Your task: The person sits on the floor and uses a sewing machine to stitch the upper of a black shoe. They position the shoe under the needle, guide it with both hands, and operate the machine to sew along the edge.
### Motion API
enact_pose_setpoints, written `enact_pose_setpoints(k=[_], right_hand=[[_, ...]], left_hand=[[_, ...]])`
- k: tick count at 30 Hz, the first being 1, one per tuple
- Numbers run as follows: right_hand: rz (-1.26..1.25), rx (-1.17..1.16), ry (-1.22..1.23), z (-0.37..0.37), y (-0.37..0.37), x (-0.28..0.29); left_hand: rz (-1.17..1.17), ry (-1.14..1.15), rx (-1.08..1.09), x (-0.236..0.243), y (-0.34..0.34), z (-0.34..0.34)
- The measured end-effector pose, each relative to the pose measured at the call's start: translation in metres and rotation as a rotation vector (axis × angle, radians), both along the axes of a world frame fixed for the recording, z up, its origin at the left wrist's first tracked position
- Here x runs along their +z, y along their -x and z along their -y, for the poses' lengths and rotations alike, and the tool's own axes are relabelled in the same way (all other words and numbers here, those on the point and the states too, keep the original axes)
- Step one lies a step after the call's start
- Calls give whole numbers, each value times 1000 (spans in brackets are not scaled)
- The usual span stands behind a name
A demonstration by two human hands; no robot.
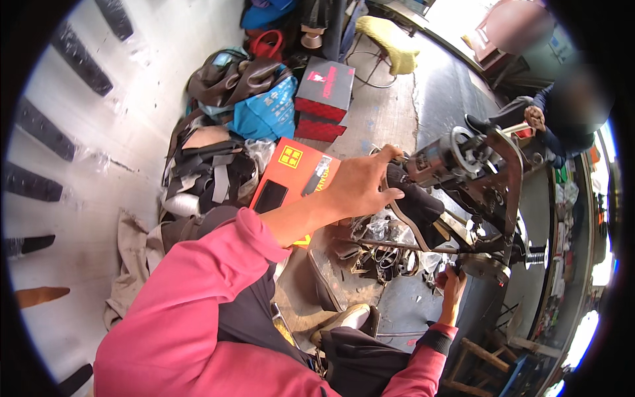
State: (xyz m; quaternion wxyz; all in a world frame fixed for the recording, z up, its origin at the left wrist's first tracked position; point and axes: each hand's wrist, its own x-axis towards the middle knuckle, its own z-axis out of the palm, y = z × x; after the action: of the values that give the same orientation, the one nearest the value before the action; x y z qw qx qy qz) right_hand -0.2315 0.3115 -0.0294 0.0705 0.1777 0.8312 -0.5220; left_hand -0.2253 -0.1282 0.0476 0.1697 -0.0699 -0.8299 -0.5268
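A black shoe (420,210) with a pale sole edge is in my left hand (360,184), which grips its near end with thumb and fingers. The shoe lies against the head of a worn metal shoe-sewing machine (440,162); its far part passes under the machine and is partly hidden. Lower right, my right hand (452,284) is closed at the crank handle beside the machine's round wheel (487,268). The fingers there cover most of the handle.
Below my left forearm lies an orange box (286,173) with a dark phone (271,197) on it. Beyond are a bag of scraps (215,169), a blue bag (268,109) and a black-and-red shoebox (325,86). Another person (562,112) sits far right. A wooden stool (486,354) stands lower right.
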Motion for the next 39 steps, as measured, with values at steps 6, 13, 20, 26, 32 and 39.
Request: enact_pose_setpoints(k=[6,13,20,26,32,39], right_hand=[[-15,-37,-47,4,-1,3],[-6,7,-19,-1,-1,2],[-47,6,-11,12,-6,9],[-223,82,-32,27,-10,53],[-537,-140,-185,-53,4,92],[-91,-228,-161,-89,11,8]], left_hand=[[7,-13,-73,-3,-6,3],[140,-4,-72,-12,5,7],[333,-248,-220,-38,12,-3],[314,-401,-211,-49,10,-15],[296,-430,-144,-45,0,-20],[374,-569,-221,-45,14,-12]])
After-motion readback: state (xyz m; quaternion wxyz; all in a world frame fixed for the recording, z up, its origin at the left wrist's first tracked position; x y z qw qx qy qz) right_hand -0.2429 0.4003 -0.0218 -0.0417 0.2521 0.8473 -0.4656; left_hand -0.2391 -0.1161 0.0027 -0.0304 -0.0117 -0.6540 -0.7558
